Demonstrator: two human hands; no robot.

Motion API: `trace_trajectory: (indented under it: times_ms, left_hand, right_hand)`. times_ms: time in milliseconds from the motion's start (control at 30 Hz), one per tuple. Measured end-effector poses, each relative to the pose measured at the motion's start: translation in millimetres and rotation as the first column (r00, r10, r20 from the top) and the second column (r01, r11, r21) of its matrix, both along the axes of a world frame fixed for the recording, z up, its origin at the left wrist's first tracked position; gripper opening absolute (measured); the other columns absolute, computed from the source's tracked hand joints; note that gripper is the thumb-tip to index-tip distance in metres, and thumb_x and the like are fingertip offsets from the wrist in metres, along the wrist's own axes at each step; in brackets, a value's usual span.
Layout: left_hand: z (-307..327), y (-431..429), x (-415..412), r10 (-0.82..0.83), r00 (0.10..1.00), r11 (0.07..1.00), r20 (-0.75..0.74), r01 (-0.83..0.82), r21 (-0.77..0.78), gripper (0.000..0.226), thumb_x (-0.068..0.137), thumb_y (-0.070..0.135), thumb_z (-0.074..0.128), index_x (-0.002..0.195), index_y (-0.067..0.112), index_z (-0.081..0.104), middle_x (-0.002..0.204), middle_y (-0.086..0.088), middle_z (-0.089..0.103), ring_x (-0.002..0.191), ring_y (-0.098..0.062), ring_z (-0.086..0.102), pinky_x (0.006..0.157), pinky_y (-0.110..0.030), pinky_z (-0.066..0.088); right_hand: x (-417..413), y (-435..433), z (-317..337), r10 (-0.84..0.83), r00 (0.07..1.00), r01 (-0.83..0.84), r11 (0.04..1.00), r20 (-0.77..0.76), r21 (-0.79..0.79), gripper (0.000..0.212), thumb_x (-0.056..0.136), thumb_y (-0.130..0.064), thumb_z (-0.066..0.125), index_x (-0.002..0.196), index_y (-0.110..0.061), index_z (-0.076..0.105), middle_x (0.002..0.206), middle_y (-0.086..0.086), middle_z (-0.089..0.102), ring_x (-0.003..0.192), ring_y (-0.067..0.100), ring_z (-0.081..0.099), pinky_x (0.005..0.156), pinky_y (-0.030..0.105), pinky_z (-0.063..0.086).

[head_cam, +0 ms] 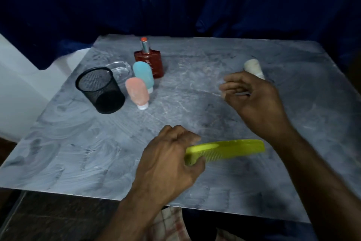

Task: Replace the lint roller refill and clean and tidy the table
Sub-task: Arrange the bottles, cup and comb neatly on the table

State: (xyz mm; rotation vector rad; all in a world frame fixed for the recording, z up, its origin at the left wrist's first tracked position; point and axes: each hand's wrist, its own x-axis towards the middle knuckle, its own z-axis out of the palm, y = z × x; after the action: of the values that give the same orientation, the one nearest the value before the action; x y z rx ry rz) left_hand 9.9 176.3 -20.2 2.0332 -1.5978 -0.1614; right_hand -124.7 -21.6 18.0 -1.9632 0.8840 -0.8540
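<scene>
— Worktop holdings, upper left of frame?
— Mesh cup, pink tube, blue tube, red bottle.
— Hands?
— Left hand clamped on green comb, lower centre. Right hand fingers loosely curled, empty; pale roller refill just behind it.

The red perfume bottle bears a pale letter, seemingly "R".

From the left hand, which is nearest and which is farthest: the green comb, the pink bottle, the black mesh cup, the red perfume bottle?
1. Green comb: held in the left hand.
2. Pink bottle: ahead, slightly left.
3. Black mesh cup: farther left; its distance is close to the pink bottle's, so hard to rank.
4. Red perfume bottle: at the back.
</scene>
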Motion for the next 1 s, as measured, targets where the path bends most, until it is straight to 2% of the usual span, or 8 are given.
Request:
trace_trajectory:
  times_ms: [133, 267, 367, 567, 633, 733, 867, 1000]
  left_hand:
    - [4.6, -8.0, -7.0, -0.044, 0.995, 0.987, 0.093, 0.029, 0.157, 0.039, 0.081, 0.057, 0.069, 0.115, 0.037, 0.073, 0.11, 0.016, 0.064, 0.108, -0.012, 0.06, 0.082, -0.035, 0.055]
    - [6.1, -12.8, -6.3, 0.018, 0.999, 0.973, 0.031, -0.025, 0.231, 0.04, 0.081, 0.059, 0.073, 0.115, 0.04, 0.063, 0.112, 0.019, 0.056, 0.113, -0.004, 0.051, 0.086, -0.027, 0.051]
    - [12.9, -19.0, -2.8, 0.046, 0.999, 0.966, 0.026, -0.051, 0.253, 0.032, 0.081, 0.055, 0.075, 0.102, 0.036, 0.06, 0.103, 0.018, 0.054, 0.107, -0.002, 0.048, 0.078, -0.021, 0.042]
    - [23.1, -7.7, 8.0, 0.185, 0.971, 0.983, -0.151, -0.18, 0.046, 0.019, 0.073, 0.033, 0.068, 0.079, 0.033, 0.051, 0.077, 0.019, 0.056, 0.068, -0.003, 0.055, 0.057, -0.02, 0.038]
    - [22.7, -5.3, 14.3, 0.273, 0.948, 0.957, -0.165, -0.285, -0.056, 0.016, 0.071, 0.033, 0.066, 0.079, 0.033, 0.051, 0.078, 0.017, 0.058, 0.072, -0.003, 0.057, 0.058, -0.022, 0.045]
    - [20.0, -9.7, 20.6, 0.364, 0.92, 0.916, -0.148, -0.382, -0.123, 0.018, 0.072, 0.031, 0.065, 0.083, 0.035, 0.051, 0.085, 0.017, 0.058, 0.081, -0.004, 0.059, 0.06, -0.029, 0.052]
    - [15.5, -21.3, 24.1, 0.413, 0.905, 0.897, -0.107, -0.424, -0.125, 0.021, 0.077, 0.032, 0.06, 0.095, 0.036, 0.051, 0.098, 0.016, 0.056, 0.08, -0.011, 0.062, 0.056, -0.035, 0.055]
    - [10.7, -28.2, 25.2, 0.411, 0.909, 0.909, -0.071, -0.414, -0.049, 0.032, 0.078, 0.039, 0.058, 0.11, 0.035, 0.057, 0.112, 0.016, 0.054, 0.095, -0.014, 0.06, 0.059, -0.031, 0.051]
  right_hand:
    - [-30.5, 0.6, -2.2, -0.016, 0.999, 0.011, 0.995, 0.049, 0.095, 0.027, 0.091, 0.001, 0.071, 0.113, -0.014, 0.071, 0.102, -0.004, 0.079, 0.091, 0.005, 0.075, 0.087, 0.017, 0.058]
    - [-45.0, 3.4, -2.8, 0.007, 0.996, -0.021, 0.988, 0.087, 0.154, 0.028, 0.089, 0.005, 0.072, 0.111, -0.012, 0.072, 0.099, -0.004, 0.08, 0.087, 0.0, 0.073, 0.077, 0.01, 0.055]
    - [-43.3, 6.7, -2.4, 0.036, 0.991, -0.06, 0.98, 0.129, 0.19, 0.028, 0.087, 0.006, 0.073, 0.105, -0.016, 0.072, 0.099, -0.001, 0.08, 0.088, 0.004, 0.073, 0.082, 0.013, 0.057]
    - [-23.3, 7.5, -3.0, -0.057, 0.993, 0.045, 0.992, 0.101, 0.119, 0.006, 0.087, -0.022, 0.075, 0.091, -0.026, 0.073, 0.085, -0.005, 0.078, 0.075, 0.01, 0.07, 0.069, 0.022, 0.055]
    - [-6.2, 8.1, -1.9, -0.059, 0.993, 0.047, 0.992, 0.103, 0.113, 0.005, 0.09, -0.031, 0.072, 0.087, -0.028, 0.07, 0.079, -0.004, 0.077, 0.065, 0.006, 0.068, 0.058, 0.018, 0.05]
    - [33.2, 8.3, -2.5, 0.015, 0.996, -0.036, 0.972, 0.092, 0.233, 0.025, 0.089, -0.051, 0.073, 0.09, -0.027, 0.067, 0.076, 0.001, 0.077, 0.058, 0.014, 0.07, 0.05, 0.028, 0.051]
    - [86.2, -4.0, -11.2, 0.029, 0.984, -0.106, 0.89, 0.178, 0.443, 0.021, 0.085, -0.017, 0.081, 0.095, -0.012, 0.064, 0.073, 0.012, 0.075, 0.054, 0.025, 0.07, 0.05, 0.032, 0.055]
    - [121.9, -26.5, -19.4, 0.028, 0.994, -0.081, 0.848, 0.108, 0.523, 0.017, 0.084, 0.003, 0.076, 0.092, -0.006, 0.063, 0.074, 0.019, 0.071, 0.051, 0.023, 0.069, 0.05, 0.031, 0.056]
